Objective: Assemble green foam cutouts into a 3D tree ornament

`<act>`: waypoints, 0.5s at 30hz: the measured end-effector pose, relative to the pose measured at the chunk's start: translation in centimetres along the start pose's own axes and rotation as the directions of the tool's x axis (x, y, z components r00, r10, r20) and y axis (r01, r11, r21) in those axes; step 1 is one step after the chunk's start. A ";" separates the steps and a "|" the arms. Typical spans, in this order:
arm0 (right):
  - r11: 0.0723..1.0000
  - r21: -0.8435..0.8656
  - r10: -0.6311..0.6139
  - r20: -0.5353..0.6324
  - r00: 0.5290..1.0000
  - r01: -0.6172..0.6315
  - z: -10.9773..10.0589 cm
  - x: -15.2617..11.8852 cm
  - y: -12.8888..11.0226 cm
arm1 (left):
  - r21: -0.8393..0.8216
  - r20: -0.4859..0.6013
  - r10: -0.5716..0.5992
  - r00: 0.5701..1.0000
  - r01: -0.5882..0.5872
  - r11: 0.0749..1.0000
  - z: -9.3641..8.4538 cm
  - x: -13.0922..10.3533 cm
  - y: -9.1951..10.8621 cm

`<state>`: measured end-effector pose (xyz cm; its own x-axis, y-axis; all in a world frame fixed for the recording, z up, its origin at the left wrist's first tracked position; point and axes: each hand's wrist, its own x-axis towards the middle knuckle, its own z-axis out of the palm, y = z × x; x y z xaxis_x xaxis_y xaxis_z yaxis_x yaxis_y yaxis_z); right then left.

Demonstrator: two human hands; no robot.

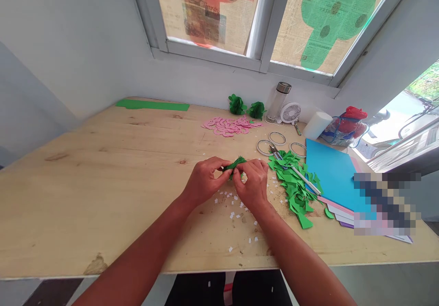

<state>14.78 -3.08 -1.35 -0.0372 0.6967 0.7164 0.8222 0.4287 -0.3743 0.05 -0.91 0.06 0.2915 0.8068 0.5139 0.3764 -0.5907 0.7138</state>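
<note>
Over the middle of the wooden table, a small bundle of layered green paper (237,162) is pinched between both hands. My left hand (209,178) grips its left side with thumb and fingertips. On the right side, my right hand (252,180) holds it the same way, covering part of it. Small white paper bits (231,201) lie scattered beneath and in front of the hands. Close to the right hand is a heap of green paper scraps (297,187), with scissors (275,152) and a white pen-like stick (305,180) on top.
Pink paper cutouts (229,126) lie behind the hands, near two green paper pieces (236,104). Rolls of tape (277,138), a bottle (277,102), a small fan (291,113) and a white roll (317,124) stand right. Blue sheets (329,173) cover the right side; a green strip (154,104) lies far left.
</note>
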 end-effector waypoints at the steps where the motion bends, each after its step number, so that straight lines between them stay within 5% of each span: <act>1: 1.000 0.002 0.002 -0.005 1.000 -0.002 0.0 0.0 0.0 | -0.002 0.001 -0.004 1.000 0.004 1.000 0.0 0.0 0.0; 15: 0.999 0.054 0.002 -0.049 0.999 0.000 -0.2 0.1 -0.2 | -0.266 -0.042 -0.304 0.952 0.282 0.922 0.2 0.3 -0.3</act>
<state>14.73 -3.23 -1.10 -0.0075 0.6687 0.7435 0.7906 0.4592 -0.4051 0.20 -0.48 -0.05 0.1261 0.9479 0.2925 0.1954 -0.3128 0.9295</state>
